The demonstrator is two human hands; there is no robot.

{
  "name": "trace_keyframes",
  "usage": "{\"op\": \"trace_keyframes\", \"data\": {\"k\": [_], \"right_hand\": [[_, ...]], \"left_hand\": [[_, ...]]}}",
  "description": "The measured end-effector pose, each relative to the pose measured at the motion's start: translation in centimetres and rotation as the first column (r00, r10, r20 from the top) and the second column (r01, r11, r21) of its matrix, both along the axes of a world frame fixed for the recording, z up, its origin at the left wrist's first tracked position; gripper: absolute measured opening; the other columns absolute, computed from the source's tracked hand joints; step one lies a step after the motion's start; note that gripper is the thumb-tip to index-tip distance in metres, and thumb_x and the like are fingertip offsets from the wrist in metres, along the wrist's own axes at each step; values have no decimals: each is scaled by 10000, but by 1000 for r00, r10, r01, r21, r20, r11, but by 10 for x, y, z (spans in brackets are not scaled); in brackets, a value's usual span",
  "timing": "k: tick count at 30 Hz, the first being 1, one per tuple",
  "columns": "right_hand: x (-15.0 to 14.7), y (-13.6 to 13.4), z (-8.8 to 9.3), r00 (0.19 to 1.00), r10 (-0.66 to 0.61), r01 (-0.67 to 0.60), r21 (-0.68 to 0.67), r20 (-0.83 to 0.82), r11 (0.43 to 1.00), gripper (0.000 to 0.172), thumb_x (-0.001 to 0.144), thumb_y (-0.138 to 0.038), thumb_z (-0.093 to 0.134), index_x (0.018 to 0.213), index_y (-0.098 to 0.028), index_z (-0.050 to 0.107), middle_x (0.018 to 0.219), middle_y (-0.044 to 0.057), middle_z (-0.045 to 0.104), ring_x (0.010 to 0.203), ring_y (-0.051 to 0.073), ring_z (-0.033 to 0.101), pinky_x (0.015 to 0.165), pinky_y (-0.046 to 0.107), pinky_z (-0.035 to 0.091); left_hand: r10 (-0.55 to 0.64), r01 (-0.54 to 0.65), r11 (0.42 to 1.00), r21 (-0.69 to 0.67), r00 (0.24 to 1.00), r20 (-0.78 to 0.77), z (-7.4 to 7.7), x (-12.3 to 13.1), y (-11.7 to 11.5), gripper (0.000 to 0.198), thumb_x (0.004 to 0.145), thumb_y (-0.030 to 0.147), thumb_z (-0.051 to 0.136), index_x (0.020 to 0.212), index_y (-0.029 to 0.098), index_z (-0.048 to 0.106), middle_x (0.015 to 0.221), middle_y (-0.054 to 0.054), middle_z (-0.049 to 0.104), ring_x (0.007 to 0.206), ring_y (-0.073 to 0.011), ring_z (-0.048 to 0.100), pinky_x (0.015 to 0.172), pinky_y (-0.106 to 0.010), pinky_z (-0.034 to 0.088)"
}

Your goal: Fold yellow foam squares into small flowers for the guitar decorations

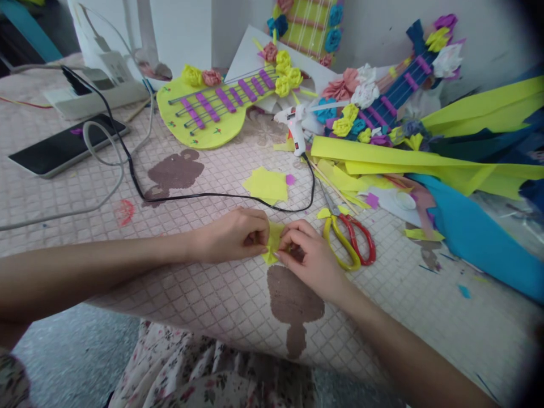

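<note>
Presently: yellow paper piece (275, 231), one, pinched by left hand (232, 235) and right hand (312, 255), fingertips near each other; location, left of red-and-yellow scissors (346, 221). Light, even pressure should prevent tearing.

Craft workspace: glue gun (296, 136), scissors (353, 235)
</note>
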State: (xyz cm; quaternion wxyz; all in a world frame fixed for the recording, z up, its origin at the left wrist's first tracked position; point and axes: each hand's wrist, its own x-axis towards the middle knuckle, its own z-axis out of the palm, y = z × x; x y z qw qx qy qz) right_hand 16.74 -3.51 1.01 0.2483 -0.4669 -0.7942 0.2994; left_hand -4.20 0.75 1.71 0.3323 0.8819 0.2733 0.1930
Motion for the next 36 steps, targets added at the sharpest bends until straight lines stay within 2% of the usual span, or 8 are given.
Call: {"op": "trace_keyframes", "data": {"k": [6,14,20,27,36], "right_hand": [[-1,0,1,1000,7,-7,14,1,1000,117,794,-99,585,782,-207,543,940,43,545,888,178,572,734,310,492],[-1,0,0,1000,-1,1,29,21,1000,116,792,-95,574,788,-205,538,951,45,543,857,169,570,719,308,483],[-3,-2,0,999,-11,9,47,35,999,119,798,-100,568,781,-209,522,932,40,539,819,163,562,694,307,478],[-4,-2,-2,998,-24,20,75,57,997,124,800,-95,555,781,-209,511,918,38,539,798,159,552,683,307,473],[-5,-4,-3,997,-28,21,85,78,996,116,805,-104,542,785,-210,500,917,42,545,809,167,553,691,312,472]], "left_hand": [[57,-57,998,20,998,-13,-2,1,-3,58,759,108,603,714,130,574,741,-11,550,665,-99,497,633,-222,394],[54,-54,998,-34,998,-15,1,1,-3,62,754,65,555,746,124,572,782,-14,543,652,-81,501,589,-189,397],[83,-83,997,-5,997,-4,0,3,-5,79,748,53,542,730,127,562,770,-9,525,645,-80,487,579,-193,383],[117,-116,991,60,993,-27,-4,3,-8,69,760,70,553,732,131,567,788,-12,547,694,-100,508,699,-252,400],[125,-123,991,55,991,-48,-3,5,-9,74,761,64,548,723,127,558,786,-17,533,694,-105,493,676,-242,393]]}}
